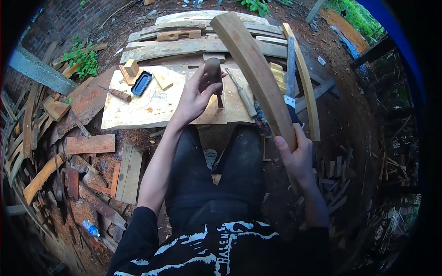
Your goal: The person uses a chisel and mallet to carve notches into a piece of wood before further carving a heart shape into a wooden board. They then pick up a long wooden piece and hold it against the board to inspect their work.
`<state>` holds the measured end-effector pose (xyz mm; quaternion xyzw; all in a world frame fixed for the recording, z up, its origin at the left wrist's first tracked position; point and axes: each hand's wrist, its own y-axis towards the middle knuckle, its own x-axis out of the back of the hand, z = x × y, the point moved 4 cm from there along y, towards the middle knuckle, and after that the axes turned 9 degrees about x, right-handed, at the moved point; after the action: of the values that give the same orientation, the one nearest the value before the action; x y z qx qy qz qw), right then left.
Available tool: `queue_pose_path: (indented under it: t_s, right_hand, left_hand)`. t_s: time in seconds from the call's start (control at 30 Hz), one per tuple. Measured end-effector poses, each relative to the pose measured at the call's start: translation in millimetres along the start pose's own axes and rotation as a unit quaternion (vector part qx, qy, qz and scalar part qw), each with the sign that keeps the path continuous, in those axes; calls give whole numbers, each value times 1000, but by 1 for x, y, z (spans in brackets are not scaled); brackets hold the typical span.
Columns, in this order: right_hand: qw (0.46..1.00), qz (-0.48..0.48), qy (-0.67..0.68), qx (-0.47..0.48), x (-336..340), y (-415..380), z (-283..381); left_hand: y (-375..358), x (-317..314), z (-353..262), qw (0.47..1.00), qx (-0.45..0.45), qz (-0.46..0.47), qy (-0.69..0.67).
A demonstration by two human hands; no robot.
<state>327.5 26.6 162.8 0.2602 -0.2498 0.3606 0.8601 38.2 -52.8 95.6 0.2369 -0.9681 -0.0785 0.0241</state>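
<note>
My left hand (197,94) is closed round a dark wooden-handled tool (213,73), held upright with its thin metal end down at the worktable (161,120). In my right hand (297,154) is the lower part of a long, slightly curved wooden beam (255,66), tilted with its top end up and to the left. Between the two lies a chisel (246,100) with a pale handle. A handsaw (290,78) rests right of the beam, beside another curved wooden piece (306,87).
On the table's left are a dark tray (141,83), a small wood block (131,67) and a wooden-handled awl (119,94). Planks (184,47) lie across the back. Scrap wood (91,144) and a plastic bottle (90,228) lie on the ground at left.
</note>
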Motion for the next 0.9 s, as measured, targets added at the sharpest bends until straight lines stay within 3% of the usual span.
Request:
queue_pose_path:
  t_s: [0.9]
  right_hand:
    - [1000, 22, -12, -1, -15, 15, 2]
  left_hand:
    - [4, 1, -2, 1000, 5, -6, -16]
